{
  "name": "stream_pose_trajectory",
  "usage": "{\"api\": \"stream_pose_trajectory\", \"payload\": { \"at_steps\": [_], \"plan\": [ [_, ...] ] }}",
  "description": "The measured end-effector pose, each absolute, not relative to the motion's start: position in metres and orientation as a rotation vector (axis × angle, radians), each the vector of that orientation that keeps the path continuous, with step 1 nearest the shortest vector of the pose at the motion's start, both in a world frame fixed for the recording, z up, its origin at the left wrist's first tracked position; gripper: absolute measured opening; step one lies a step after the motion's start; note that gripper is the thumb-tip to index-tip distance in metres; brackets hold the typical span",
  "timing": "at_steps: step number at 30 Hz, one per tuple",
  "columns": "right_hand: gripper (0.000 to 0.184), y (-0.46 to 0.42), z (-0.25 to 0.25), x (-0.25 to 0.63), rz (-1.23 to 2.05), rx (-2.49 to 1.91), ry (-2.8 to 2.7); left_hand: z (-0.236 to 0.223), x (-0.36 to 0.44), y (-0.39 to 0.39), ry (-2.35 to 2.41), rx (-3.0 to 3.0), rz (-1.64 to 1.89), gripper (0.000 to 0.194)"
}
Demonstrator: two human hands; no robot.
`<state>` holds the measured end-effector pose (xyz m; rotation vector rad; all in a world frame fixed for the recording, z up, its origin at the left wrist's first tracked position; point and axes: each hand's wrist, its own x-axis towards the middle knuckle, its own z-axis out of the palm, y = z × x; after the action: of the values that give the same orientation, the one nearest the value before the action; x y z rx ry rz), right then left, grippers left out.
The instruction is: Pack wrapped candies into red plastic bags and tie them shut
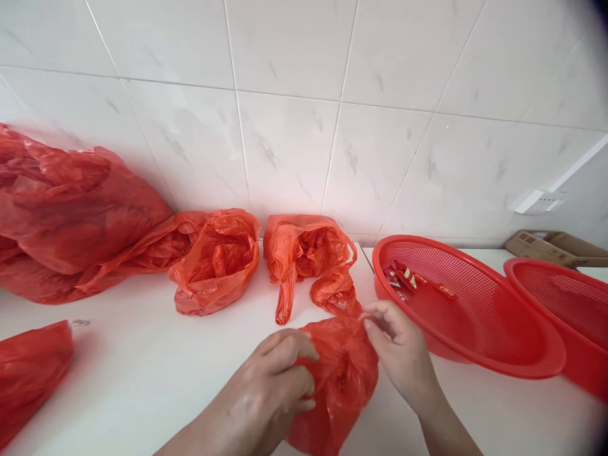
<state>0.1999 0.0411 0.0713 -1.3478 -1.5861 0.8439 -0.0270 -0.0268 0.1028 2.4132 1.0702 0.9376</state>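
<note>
The left hand (266,386) curls closed around a red bag (339,386), and the right hand (399,348) pinches its top between thumb and fingers. Small yellow bits show through the bag, which sits at the front of the counter (118,386). Beyond it lie two crumpled bags (216,266) and a larger heap (71,209); to its right, a basket (418,238) holds a few packets (403,278).

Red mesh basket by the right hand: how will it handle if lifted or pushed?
The red plastic mesh basket looks light for its size, judging by its thin perforated wall. It may flex slightly at the wide rim. The small packets inside would probably slide if it tilts.
</note>
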Motion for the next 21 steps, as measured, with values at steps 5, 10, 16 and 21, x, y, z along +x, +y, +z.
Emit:
{"api": "stream_pose_trajectory", "payload": {
  "at_steps": [5,10,16,21],
  "plan": [
    [0.020,0.040,0.039,0.231,0.701,-1.548,-1.596,0.105,-0.062,-0.053,1.032,2.066,0.554,0.020],
    [0.052,0.033,0.044,0.245,1.158,-1.256,-1.677,0.085,-0.080,-0.058,1.197,1.888,0.732,0.054],
    [0.119,0.018,0.045,0.235,1.484,-1.270,-1.763,0.044,-0.057,-0.049,1.369,2.079,0.569,0.116],
    [0.115,0.007,0.024,0.204,1.415,-1.116,-1.817,-0.005,-0.024,-0.041,1.350,2.230,0.763,0.116]
  ]
}}
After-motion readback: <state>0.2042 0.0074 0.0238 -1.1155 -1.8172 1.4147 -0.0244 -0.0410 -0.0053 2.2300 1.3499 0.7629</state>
